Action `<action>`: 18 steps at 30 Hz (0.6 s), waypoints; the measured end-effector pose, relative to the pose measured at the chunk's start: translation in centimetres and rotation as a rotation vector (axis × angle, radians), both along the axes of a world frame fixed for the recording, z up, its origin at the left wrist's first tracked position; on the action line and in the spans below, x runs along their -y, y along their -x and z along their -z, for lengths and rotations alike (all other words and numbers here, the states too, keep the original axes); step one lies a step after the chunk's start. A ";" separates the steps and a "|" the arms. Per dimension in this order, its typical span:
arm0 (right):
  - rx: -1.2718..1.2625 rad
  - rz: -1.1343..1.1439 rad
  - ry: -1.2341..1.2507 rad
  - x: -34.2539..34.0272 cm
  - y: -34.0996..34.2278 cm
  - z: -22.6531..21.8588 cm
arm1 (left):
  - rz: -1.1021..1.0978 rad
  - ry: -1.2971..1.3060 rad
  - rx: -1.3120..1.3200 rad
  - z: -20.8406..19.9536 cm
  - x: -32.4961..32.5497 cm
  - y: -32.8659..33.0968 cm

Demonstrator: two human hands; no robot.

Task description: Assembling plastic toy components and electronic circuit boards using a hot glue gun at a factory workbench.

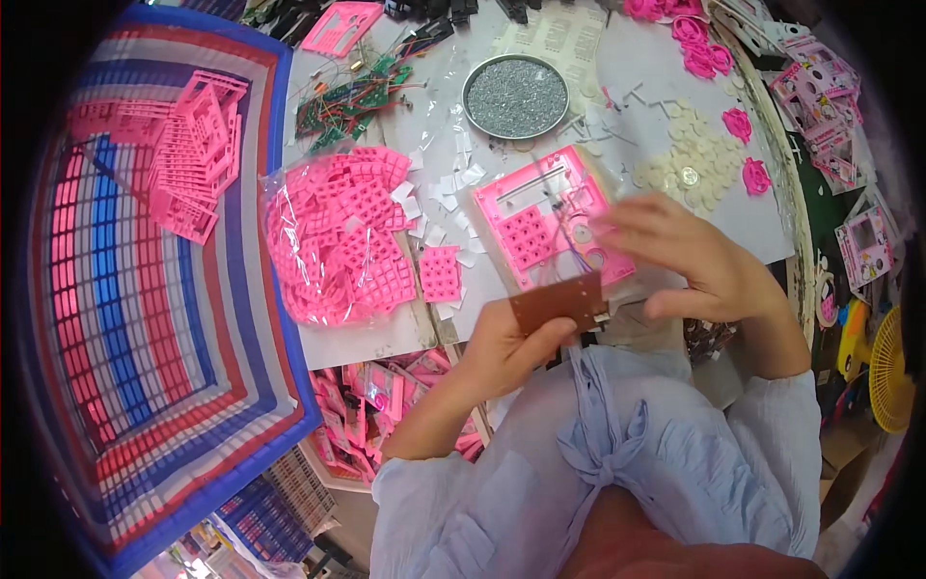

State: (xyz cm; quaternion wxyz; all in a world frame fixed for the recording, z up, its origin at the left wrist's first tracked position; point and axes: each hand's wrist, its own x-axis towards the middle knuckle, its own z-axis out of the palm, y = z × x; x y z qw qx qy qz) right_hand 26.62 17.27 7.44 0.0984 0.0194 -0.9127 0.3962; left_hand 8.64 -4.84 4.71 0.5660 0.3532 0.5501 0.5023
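Observation:
My left hand point(506, 347) grips a brown circuit board point(559, 301) by its edge, just above the near side of the table. Thin wires run from the board to a pink plastic casing point(577, 166), which lies on a padded block and has a pink button sheet point(524, 239) set in it. Over the casing's right side hovers my right hand point(685, 256), its fingers apart and smeared a little by motion. I see nothing in its grasp. A loose pink button sheet point(441, 273) rests left of the casing.
A round dish of small grey metal pieces point(516, 95) stands behind the casing. At left are a clear bag of pink button sheets point(338, 236), wired green boards point(357, 101) and a striped basket point(275, 289). White discs point(690, 154) and pink rose-shaped parts point(755, 177) lie right.

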 end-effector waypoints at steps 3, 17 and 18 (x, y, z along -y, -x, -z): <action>-0.010 -0.159 0.132 1.4 2.4 1.2 | 0.120 -0.091 -0.207 0.4 -0.2 -0.4; 0.333 0.152 0.624 -0.1 7.5 6.3 | -0.152 0.140 0.619 4.3 3.8 -2.6; 0.304 0.126 0.655 0.0 8.0 6.1 | -0.141 0.097 0.568 4.9 4.0 -2.6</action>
